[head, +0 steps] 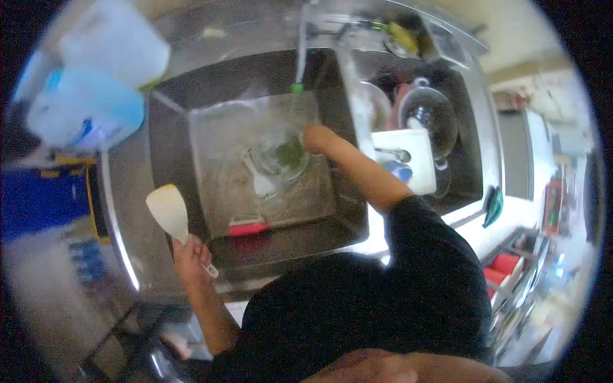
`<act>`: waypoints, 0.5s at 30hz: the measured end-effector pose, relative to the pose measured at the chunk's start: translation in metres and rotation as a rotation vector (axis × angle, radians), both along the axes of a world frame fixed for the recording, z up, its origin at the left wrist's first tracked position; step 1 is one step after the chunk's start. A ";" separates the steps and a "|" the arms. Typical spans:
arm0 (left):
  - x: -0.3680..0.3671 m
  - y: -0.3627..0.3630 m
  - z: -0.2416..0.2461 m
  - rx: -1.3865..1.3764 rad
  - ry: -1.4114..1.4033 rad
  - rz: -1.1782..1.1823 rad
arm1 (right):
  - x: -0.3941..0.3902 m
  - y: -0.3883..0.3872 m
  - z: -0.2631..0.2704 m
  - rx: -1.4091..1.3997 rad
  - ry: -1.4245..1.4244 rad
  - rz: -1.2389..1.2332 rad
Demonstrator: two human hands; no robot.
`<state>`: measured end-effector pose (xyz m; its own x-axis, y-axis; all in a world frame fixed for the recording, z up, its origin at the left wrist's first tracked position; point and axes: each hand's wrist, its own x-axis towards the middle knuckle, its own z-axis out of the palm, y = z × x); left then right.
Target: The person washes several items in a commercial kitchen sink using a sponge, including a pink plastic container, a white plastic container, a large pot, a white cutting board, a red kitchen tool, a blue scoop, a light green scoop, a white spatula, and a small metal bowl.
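Observation:
My left hand [192,256] grips the handle of a white plastic paddle spatula [167,206], its broad blade raised over the left rim of a metal sink [210,191]. In the sink basin, my right hand [318,139] is at the right edge of a round clear bowl [280,153] with something green in or under it. Blur hides whether its fingers grip anything. A smaller white paddle [262,184] lies beside the bowl. Near the basin's front wall is a red and white brush or scrubber [249,227]. A pale hose with a green end [298,87] hangs over the basin.
A second basin on the right holds a round metal pot [428,115] with loop handles and a white tray [412,158] bearing a spoon [402,155]. Large whitish and blue plastic containers [86,110] stand at the upper left. A green cloth or sponge [493,207] lies by the right rim.

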<state>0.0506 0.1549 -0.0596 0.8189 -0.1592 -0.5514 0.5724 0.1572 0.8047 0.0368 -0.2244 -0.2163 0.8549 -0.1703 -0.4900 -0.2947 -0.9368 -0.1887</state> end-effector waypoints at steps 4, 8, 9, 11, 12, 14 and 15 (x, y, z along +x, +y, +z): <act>-0.003 -0.042 0.005 0.084 0.002 -0.059 | -0.031 -0.117 0.097 0.025 -0.464 -0.518; -0.011 -0.068 -0.001 0.139 -0.016 -0.129 | -0.095 -0.245 0.047 -0.462 -0.368 -0.433; -0.012 -0.075 0.002 0.150 -0.033 -0.144 | -0.102 -0.248 0.030 -0.310 -0.317 -0.502; -0.013 -0.091 0.004 0.254 -0.028 -0.216 | -0.119 -0.285 -0.054 -0.186 -0.249 -0.552; -0.012 -0.103 0.006 0.241 -0.041 -0.248 | -0.133 -0.316 -0.100 -0.231 -0.225 -0.541; -0.014 -0.107 0.007 0.272 0.001 -0.249 | -0.105 -0.313 -0.143 -0.183 -0.279 -0.835; -0.014 -0.115 0.006 0.285 -0.009 -0.261 | -0.107 -0.321 -0.153 -0.169 -0.282 -0.851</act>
